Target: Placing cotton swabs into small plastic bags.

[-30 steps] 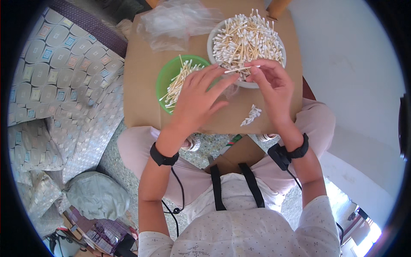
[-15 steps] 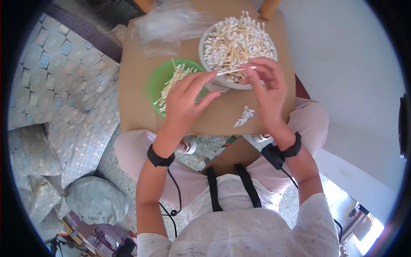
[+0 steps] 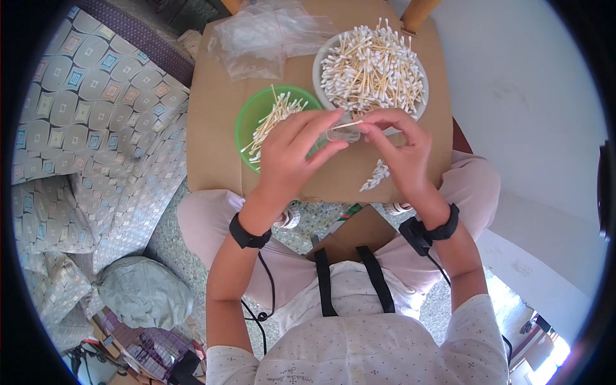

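My right hand (image 3: 407, 141) pinches a cotton swab (image 3: 347, 125) by one white end between thumb and fingertips. The swab's wooden stick points left. Its far end lies near my left hand (image 3: 292, 146), whose finger and thumb are spread apart. A small clear plastic container (image 3: 343, 135) sits between the two hands, under the swab. Left of it, partly behind my left hand, is a green bowl (image 3: 240, 128) with a loose bunch of cotton swabs (image 3: 277, 119). Beyond my right hand stands a white bowl (image 3: 317, 76) heaped with cotton swabs (image 3: 372, 67).
Several white cotton pieces (image 3: 375, 175) lie in a small cluster near the front edge of the brown board (image 3: 215, 147). Clear plastic bags (image 3: 266, 38) lie at its far left. A patterned cloth-covered seat (image 3: 122, 122) is at left, a pale wall (image 3: 520, 109) at right.
My right hand has moved down and nearer me with the swab, now above the clear container. My left finger has come away from the swab's end. The view has shifted slightly.
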Motion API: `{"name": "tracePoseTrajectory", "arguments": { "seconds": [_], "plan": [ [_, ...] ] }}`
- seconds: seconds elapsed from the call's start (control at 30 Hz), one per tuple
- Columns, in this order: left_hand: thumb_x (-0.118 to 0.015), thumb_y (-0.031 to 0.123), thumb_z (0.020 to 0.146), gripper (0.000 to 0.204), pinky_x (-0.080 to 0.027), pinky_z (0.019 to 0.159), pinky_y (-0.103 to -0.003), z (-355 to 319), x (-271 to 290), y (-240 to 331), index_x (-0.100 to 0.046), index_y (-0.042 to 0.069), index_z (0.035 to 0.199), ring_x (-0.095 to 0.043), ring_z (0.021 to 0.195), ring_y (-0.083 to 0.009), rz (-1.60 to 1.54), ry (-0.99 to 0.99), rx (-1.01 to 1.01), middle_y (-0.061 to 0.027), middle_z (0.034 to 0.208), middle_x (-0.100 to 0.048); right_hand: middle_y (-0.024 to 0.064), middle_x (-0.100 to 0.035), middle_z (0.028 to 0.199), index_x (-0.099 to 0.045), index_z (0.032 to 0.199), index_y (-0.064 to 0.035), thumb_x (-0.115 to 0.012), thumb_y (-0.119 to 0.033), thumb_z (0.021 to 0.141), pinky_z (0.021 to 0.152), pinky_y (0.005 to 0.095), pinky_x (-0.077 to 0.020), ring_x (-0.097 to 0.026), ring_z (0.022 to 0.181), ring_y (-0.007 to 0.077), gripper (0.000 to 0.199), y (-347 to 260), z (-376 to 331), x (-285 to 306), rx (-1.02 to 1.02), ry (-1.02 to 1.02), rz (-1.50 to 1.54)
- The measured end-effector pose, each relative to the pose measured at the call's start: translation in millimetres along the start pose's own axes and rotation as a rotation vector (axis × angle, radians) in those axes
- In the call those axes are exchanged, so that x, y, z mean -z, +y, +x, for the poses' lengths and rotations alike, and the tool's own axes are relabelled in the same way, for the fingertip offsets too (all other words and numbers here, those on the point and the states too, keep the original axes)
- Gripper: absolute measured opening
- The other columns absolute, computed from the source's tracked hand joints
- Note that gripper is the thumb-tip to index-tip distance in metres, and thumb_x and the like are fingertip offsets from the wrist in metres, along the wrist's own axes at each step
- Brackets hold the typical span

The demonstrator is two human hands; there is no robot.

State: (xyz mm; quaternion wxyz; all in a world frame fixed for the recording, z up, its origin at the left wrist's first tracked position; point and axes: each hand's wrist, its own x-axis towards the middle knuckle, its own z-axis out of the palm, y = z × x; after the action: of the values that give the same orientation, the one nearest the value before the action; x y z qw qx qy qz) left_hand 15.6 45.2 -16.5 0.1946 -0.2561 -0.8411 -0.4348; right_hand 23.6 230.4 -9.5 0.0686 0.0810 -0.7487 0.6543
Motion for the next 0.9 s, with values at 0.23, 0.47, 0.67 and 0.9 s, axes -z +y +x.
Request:
{"name": "tracePoseTrajectory", "arguments": {
  "seconds": [0.23,0.47,0.67,0.9],
  "plan": [
    [-0.079,0.015,0.065,0.046,-0.050,0.070,-0.032,-2,2,-1,-0.066,0.006,0.109,-0.063,0.083,-0.0234,0.195,-0.065,-0.148,-0.0070,0.096,-0.066,0.0064,-0.067,0.096,-0.067,0.094,-0.0036,-0.069,-0.004,0.080,0.073,0.0264,-0.0512,-0.063,0.081,0.0141,0.014,-1,8,2,0.233,-0.171,-0.229],
    [-0.079,0.025,0.067,0.058,-0.046,0.084,-0.036,2,6,2,-0.061,0.007,0.119,-0.061,0.097,-0.0272,0.118,-0.121,-0.069,-0.0091,0.108,-0.065,0.0057,-0.065,0.099,-0.063,0.097,-0.0034,-0.065,-0.001,0.083,0.072,0.0257,-0.0517,-0.063,0.084,0.0124,0.015,4,4,0,0.043,-0.139,-0.072],
    [-0.067,0.024,0.084,0.056,-0.043,0.091,-0.032,2,8,-14,-0.047,0.005,0.133,-0.058,0.108,-0.0223,-0.084,0.021,0.173,-0.0131,0.123,-0.058,0.0059,-0.063,0.102,-0.059,0.101,-0.0003,-0.062,0.000,0.087,0.071,0.0232,-0.0504,-0.062,0.084,0.0079,0.014,11,11,8,-0.198,0.039,0.271],
    [-0.062,0.014,0.089,0.051,-0.044,0.090,-0.029,4,17,-11,-0.044,0.002,0.135,-0.058,0.103,-0.0164,-0.683,-0.278,0.582,-0.0123,0.120,-0.059,0.0055,-0.061,0.101,-0.058,0.105,0.0018,-0.058,0.002,0.088,0.074,0.0222,-0.0487,-0.061,0.083,0.0090,0.017,19,14,12,-0.138,0.102,0.344]
  ]
}}
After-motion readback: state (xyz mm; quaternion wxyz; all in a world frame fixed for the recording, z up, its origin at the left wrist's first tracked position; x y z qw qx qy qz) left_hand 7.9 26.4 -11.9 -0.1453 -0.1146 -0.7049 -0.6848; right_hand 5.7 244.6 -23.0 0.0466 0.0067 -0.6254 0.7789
